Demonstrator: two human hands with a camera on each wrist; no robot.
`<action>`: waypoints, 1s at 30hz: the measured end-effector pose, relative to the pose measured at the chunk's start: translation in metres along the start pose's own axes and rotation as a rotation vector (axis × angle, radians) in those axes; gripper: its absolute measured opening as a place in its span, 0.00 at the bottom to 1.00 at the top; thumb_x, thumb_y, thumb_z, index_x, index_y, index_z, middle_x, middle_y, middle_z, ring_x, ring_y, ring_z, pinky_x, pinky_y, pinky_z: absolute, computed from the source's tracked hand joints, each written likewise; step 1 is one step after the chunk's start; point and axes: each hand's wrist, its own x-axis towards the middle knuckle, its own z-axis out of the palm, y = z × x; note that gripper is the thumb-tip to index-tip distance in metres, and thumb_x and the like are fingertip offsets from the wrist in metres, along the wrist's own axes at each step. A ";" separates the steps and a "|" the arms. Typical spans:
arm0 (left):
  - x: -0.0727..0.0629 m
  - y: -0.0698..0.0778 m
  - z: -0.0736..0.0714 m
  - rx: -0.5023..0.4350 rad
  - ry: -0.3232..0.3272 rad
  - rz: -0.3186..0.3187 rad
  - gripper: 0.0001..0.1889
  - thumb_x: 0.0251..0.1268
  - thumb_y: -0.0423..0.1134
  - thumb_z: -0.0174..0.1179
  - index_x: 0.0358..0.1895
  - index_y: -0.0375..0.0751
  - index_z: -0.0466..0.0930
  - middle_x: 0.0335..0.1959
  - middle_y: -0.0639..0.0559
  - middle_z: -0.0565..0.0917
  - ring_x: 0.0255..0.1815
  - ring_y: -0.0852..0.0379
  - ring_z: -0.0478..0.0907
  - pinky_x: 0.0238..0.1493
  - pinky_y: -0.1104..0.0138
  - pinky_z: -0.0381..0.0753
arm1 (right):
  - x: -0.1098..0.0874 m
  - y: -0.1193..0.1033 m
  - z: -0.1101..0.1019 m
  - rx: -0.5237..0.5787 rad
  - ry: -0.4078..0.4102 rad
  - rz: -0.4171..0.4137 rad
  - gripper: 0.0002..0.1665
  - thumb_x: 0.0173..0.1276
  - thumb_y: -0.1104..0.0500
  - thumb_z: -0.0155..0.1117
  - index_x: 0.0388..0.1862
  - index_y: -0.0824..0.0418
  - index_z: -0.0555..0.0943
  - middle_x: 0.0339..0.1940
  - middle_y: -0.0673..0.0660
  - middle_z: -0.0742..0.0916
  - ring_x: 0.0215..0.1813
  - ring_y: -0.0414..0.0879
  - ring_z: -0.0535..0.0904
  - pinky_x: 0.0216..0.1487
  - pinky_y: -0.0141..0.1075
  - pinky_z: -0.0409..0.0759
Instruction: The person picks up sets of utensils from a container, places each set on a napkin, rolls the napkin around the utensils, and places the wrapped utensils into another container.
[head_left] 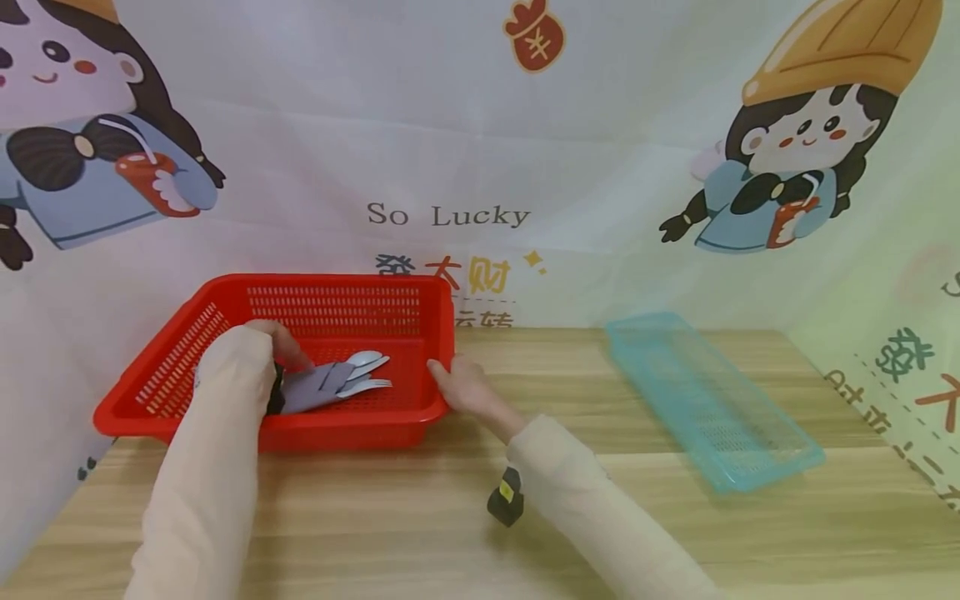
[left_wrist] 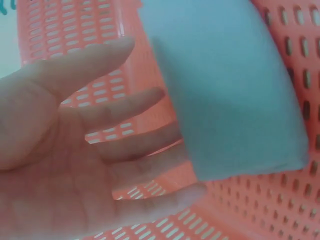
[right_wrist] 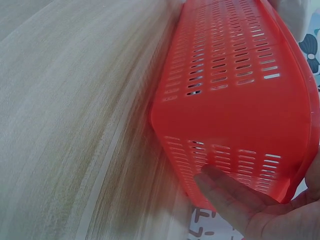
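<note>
A red plastic basket (head_left: 405, 429) with slotted walls stands on the wooden table. In it lies a grey cloth cutlery pouch (head_left: 311, 387), with the ends of a spoon (head_left: 365, 358), a fork (head_left: 367, 386) and another utensil between them sticking out to the right. My left hand (head_left: 285, 340) reaches inside the basket. In the left wrist view its fingers (left_wrist: 122, 107) are spread and fairly straight, with the tips right at the pouch's edge. My right hand (head_left: 468, 385) grips the basket's right rim, thumb over the top and fingers (right_wrist: 230, 192) against the outer wall.
A translucent blue shallow basket (head_left: 720, 417) sits on the right side of the table (head_left: 420, 533). Behind the table hangs a printed cloth (head_left: 360, 125), close to the red basket's back. A black device (head_left: 506, 497) is at my right wrist.
</note>
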 end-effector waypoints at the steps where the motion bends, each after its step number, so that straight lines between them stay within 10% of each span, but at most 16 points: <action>1: -0.003 0.003 -0.001 -0.041 -0.006 -0.026 0.35 0.54 0.55 0.58 0.60 0.34 0.65 0.58 0.37 0.67 0.55 0.45 0.66 0.51 0.57 0.72 | 0.000 0.000 0.000 0.004 -0.004 0.002 0.16 0.69 0.56 0.46 0.37 0.71 0.73 0.29 0.65 0.82 0.21 0.41 0.72 0.25 0.28 0.72; 4: -0.062 0.038 0.019 -0.338 0.197 -0.114 0.35 0.50 0.47 0.63 0.59 0.32 0.64 0.57 0.35 0.65 0.53 0.42 0.64 0.49 0.55 0.73 | 0.001 0.001 0.000 -0.002 0.001 0.001 0.17 0.69 0.56 0.46 0.37 0.71 0.73 0.29 0.66 0.82 0.21 0.41 0.72 0.25 0.28 0.72; 7: -0.088 0.055 0.023 -0.369 0.253 -0.048 0.36 0.53 0.47 0.61 0.62 0.33 0.58 0.58 0.35 0.62 0.55 0.40 0.61 0.52 0.53 0.70 | 0.002 0.001 0.000 0.012 0.002 -0.001 0.17 0.69 0.56 0.46 0.37 0.71 0.73 0.31 0.67 0.82 0.22 0.41 0.73 0.25 0.28 0.73; 13: -0.092 0.075 0.014 -0.129 0.402 0.183 0.22 0.63 0.44 0.51 0.51 0.27 0.67 0.45 0.34 0.72 0.44 0.43 0.70 0.47 0.56 0.73 | 0.005 0.005 0.000 0.093 -0.020 0.019 0.16 0.68 0.56 0.47 0.39 0.70 0.73 0.33 0.67 0.83 0.22 0.41 0.74 0.29 0.29 0.75; 24: -0.146 0.137 0.041 -0.202 0.922 0.717 0.14 0.65 0.38 0.50 0.48 0.31 0.72 0.41 0.37 0.79 0.41 0.46 0.75 0.41 0.58 0.75 | -0.001 0.021 -0.015 0.301 -0.023 0.087 0.22 0.68 0.51 0.49 0.45 0.71 0.75 0.33 0.66 0.84 0.29 0.48 0.82 0.37 0.42 0.80; 30: -0.177 0.141 0.087 -0.205 0.916 0.875 0.12 0.62 0.37 0.54 0.46 0.35 0.74 0.41 0.42 0.80 0.39 0.51 0.78 0.41 0.60 0.78 | -0.025 0.045 -0.057 0.294 -0.066 -0.037 0.20 0.69 0.56 0.48 0.44 0.74 0.74 0.37 0.69 0.83 0.37 0.53 0.82 0.38 0.40 0.80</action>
